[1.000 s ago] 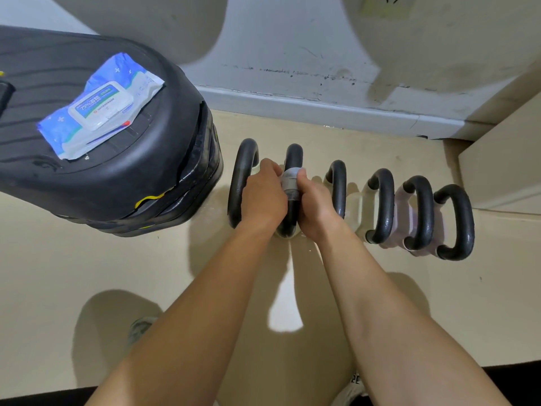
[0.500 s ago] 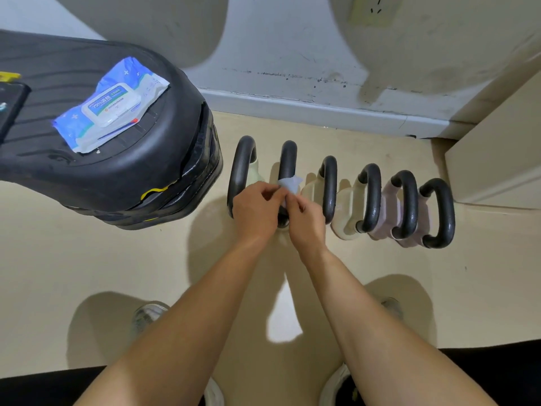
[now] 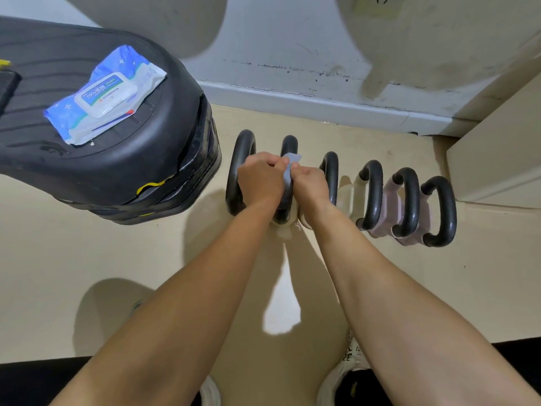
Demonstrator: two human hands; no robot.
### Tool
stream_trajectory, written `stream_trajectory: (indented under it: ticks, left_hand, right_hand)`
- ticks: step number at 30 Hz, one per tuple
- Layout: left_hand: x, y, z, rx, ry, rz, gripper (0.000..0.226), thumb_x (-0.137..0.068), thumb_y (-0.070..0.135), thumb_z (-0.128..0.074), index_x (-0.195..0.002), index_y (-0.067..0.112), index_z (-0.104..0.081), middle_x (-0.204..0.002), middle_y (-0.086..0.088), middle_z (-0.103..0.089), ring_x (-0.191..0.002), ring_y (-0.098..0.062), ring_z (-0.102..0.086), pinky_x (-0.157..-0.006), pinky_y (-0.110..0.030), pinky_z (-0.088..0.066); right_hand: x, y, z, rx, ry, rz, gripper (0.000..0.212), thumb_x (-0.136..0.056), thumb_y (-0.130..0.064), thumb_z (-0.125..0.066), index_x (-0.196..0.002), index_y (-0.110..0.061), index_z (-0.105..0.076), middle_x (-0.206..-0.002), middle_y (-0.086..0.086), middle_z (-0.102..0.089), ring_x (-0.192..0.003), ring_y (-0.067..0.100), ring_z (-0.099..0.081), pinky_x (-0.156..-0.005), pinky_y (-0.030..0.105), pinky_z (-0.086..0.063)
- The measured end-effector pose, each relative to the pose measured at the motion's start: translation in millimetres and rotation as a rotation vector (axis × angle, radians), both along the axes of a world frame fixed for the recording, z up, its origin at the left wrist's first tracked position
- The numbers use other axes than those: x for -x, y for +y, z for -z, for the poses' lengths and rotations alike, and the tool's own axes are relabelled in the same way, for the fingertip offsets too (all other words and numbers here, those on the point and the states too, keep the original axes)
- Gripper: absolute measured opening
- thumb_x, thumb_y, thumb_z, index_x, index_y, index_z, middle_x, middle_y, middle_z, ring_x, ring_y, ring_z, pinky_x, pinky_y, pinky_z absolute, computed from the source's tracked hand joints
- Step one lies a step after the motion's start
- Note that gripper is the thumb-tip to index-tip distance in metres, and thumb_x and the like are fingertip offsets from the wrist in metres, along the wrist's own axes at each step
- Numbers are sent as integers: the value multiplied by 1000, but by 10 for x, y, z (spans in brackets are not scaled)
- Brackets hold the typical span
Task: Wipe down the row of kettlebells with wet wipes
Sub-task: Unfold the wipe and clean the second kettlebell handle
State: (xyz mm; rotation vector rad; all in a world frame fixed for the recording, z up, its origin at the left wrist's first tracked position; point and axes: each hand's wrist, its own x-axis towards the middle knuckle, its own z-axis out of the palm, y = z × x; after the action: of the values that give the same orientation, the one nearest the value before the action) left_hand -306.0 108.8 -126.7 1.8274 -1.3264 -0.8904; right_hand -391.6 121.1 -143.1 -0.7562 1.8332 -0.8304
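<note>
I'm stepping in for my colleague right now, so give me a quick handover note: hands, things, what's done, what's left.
Left hand and right hand both grip one wet wipe on the handle of the second kettlebell from the left, in a row of six.
Wipes pack lies closed on the black gym equipment.
Done: cannot tell which are clean.
Left: finish this handle, likely the four to its right.

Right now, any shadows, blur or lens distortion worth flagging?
Head view: wide-angle lens bows the grey skirting board; soft arm shadows cross the beige floor around a bright patch; the left hand, right hand and pale blue wet wipe they grip look sharp.
</note>
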Motion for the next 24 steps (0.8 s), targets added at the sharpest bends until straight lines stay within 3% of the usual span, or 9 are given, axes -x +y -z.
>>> stream_trajectory:
  ticks: [3,7,10,14,16,19,21,24]
  left_hand:
    - [-81,193,12,-41,22,20,14,-88,23,-69,-84,13,-79,-80,4,-75,-76,-10,-67,-75,-18,-51]
    - [-197,581,162,-82,122,-19,11,-89,25,-72,-88,14,-74,-78,9,-70,-69,0,-64,-62,-6,-46]
    - [-242,817,304,-106,151,-66,8,-88,24,-73,-83,18,-72,-75,12,-69,-68,3,-62,-63,-7,-46]
    - [-250,972,482,-186,238,-162,2,-88,22,-74,-88,21,-75,-76,17,-69,-71,8,-62,-64,-2,-45]
    - [-249,991,587,-249,343,-224,4,-87,19,-74,-90,18,-77,-81,9,-74,-75,-1,-68,-73,-9,-51]
    - [-237,964,668,-340,593,-320,8,-90,8,-71,-86,13,-74,-85,-5,-75,-80,-19,-72,-79,-28,-59]
    - [-224,906,667,-358,664,-340,13,-92,4,-67,-82,11,-71,-80,-5,-72,-75,-18,-69,-73,-25,-57]
    - [-216,838,654,-370,583,-309,15,-93,7,-66,-80,13,-68,-79,-3,-70,-76,-20,-69,-79,-32,-59]
  right_hand:
    - [-102,342,85,133,-16,-12,43,-107,-31,-42,-72,-15,-60,-69,2,-63,-68,20,-58,-67,32,-45]
    - [-304,780,277,228,21,22,35,-109,-34,-39,-101,-25,-72,-91,-6,-74,-85,13,-68,-76,32,-53]
    - [-379,987,457,247,159,6,32,-109,-33,-39,-112,-24,-70,-96,-4,-73,-91,16,-67,-72,27,-48]
    - [-358,1112,699,336,309,-69,24,-108,-24,-43,-109,-18,-66,-95,-8,-65,-100,25,-60,-78,21,-41]
    - [-339,1130,774,313,391,-110,23,-107,-22,-44,-117,-17,-64,-110,-7,-66,-110,30,-56,-87,24,-41]
    - [-288,1142,873,236,447,-160,40,-109,-31,-42,-147,-26,-53,-142,-3,-56,-129,23,-46,-107,24,-36]
    - [-261,1133,902,232,440,-177,41,-108,-30,-42,-148,-26,-52,-140,0,-55,-128,24,-49,-108,27,-39]
    - [-251,1117,834,237,438,-164,36,-108,-28,-44,-141,-21,-57,-126,1,-55,-113,20,-55,-96,30,-46]
